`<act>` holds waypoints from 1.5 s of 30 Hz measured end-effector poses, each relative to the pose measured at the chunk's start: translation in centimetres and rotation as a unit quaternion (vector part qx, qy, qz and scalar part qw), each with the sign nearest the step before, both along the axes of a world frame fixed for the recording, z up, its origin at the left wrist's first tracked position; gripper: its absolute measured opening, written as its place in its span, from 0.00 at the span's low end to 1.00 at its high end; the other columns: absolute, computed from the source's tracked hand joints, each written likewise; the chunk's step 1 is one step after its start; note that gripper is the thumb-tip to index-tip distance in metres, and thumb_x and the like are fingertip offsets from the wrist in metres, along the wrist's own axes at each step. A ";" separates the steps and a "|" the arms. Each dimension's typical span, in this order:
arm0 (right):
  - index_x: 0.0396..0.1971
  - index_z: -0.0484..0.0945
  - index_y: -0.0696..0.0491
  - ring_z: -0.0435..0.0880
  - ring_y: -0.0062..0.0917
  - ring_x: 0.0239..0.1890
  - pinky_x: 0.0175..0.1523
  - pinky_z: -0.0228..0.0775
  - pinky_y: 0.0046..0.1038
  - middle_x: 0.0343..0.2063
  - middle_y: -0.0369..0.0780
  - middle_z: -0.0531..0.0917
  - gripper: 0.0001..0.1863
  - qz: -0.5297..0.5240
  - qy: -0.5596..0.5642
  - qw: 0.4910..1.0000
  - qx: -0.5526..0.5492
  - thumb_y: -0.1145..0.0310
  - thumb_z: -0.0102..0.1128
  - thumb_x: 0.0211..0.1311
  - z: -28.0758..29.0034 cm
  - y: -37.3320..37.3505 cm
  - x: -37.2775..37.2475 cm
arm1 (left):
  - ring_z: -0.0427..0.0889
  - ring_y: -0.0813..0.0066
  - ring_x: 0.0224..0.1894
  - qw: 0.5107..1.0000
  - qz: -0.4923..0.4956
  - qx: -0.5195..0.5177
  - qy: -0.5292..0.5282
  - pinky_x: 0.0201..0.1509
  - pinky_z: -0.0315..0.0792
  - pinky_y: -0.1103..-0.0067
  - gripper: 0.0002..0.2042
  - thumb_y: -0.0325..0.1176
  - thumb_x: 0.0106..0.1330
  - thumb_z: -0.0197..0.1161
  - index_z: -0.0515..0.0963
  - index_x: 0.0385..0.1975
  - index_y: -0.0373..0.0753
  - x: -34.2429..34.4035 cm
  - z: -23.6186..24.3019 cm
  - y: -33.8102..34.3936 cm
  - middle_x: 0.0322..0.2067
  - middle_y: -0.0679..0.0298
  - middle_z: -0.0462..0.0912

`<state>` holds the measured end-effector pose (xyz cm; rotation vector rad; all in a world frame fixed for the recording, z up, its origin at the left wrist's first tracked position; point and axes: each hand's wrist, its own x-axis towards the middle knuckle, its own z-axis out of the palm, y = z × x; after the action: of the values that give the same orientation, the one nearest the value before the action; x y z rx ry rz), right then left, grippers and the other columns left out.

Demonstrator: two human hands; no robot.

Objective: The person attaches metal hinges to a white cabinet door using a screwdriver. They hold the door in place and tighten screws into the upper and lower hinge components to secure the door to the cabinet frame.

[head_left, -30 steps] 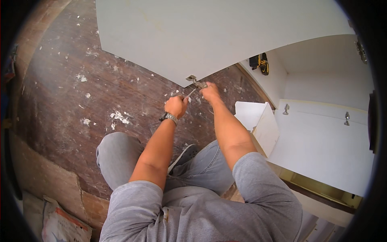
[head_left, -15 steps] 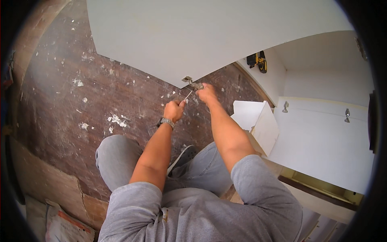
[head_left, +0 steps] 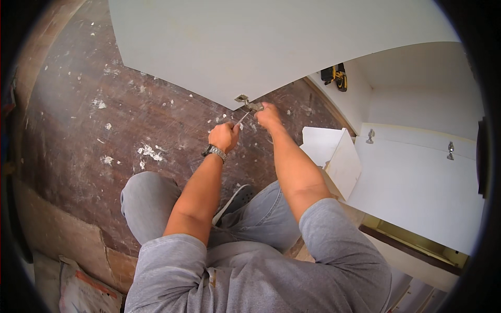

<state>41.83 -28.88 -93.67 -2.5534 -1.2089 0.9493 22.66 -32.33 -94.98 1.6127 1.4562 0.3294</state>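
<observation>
Left hand clenches a slim metal-shafted tool, tip up by the silver metal hinge just above centre frame; right hand grasps that hinge, at the corner of a flat, pale-grey panel, top.

Soft, fairly even light, with pale haze over the floor at upper left; shadows are faint (the cabinet looks duller inside); the door bows at its edge, black rounds off the corners, and the hinge is slightly soft
</observation>
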 end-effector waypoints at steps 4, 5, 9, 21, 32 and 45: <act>0.46 0.80 0.59 0.84 0.34 0.43 0.49 0.73 0.31 0.37 0.46 0.85 0.23 0.011 -0.030 0.999 0.001 0.74 0.64 0.45 0.4 -0.1 -1.6 | 0.83 0.47 0.38 0.999 0.027 -0.017 -0.003 0.44 0.74 0.58 0.20 0.51 0.66 0.56 0.82 0.26 0.40 -1.1 -0.2 0.2 0.29 0.51 0.84; 0.46 0.80 0.59 0.84 0.34 0.43 0.49 0.73 0.31 0.37 0.46 0.85 0.23 0.010 -0.028 1.000 0.004 0.74 0.64 0.45 0.4 0.1 -1.6 | 0.83 0.47 0.39 0.999 0.024 -0.023 -0.001 0.44 0.74 0.58 0.19 0.51 0.66 0.56 0.82 0.27 0.40 -1.3 -0.1 0.2 0.29 0.50 0.84; 0.47 0.79 0.59 0.83 0.34 0.45 0.53 0.73 0.33 0.46 0.45 0.83 0.22 0.008 0.063 0.998 -0.012 0.73 0.63 0.48 -0.1 -0.1 0.5 | 0.83 0.46 0.39 1.000 -0.011 -0.001 0.017 0.45 0.75 0.58 0.18 0.50 0.66 0.56 0.81 0.31 0.39 -1.3 0.5 -0.5 0.31 0.49 0.84; 0.50 0.73 0.53 0.79 0.32 0.44 0.60 0.63 0.39 0.45 0.39 0.81 0.20 -0.217 0.381 0.898 0.028 0.54 0.54 0.67 0.8 0.2 0.3 | 0.82 0.46 0.38 0.999 -0.007 0.026 -0.022 0.43 0.75 0.58 0.14 0.42 0.63 0.56 0.79 0.33 0.37 -1.7 1.6 -2.7 0.33 0.48 0.84; 0.49 0.74 0.54 0.81 0.32 0.39 0.52 0.70 0.38 0.41 0.40 0.82 0.19 -0.247 0.334 0.908 0.053 0.55 0.50 0.70 0.3 0.0 0.0 | 0.83 0.46 0.37 0.999 -0.021 0.036 -0.012 0.43 0.75 0.58 0.12 0.40 0.62 0.55 0.80 0.32 0.38 -1.1 1.3 -3.2 0.33 0.47 0.84; 0.48 0.74 0.56 0.80 0.32 0.37 0.51 0.71 0.38 0.41 0.41 0.82 0.19 -0.252 0.344 0.903 0.054 0.56 0.49 0.71 0.6 0.0 0.0 | 0.83 0.46 0.38 0.997 -0.043 0.060 -0.009 0.44 0.76 0.58 0.12 0.40 0.65 0.55 0.78 0.34 0.37 -1.2 1.0 -3.7 0.34 0.47 0.83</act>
<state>41.82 -28.83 -93.07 -1.9794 -0.3641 1.4019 21.45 -36.00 -93.97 1.7584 1.3697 0.3869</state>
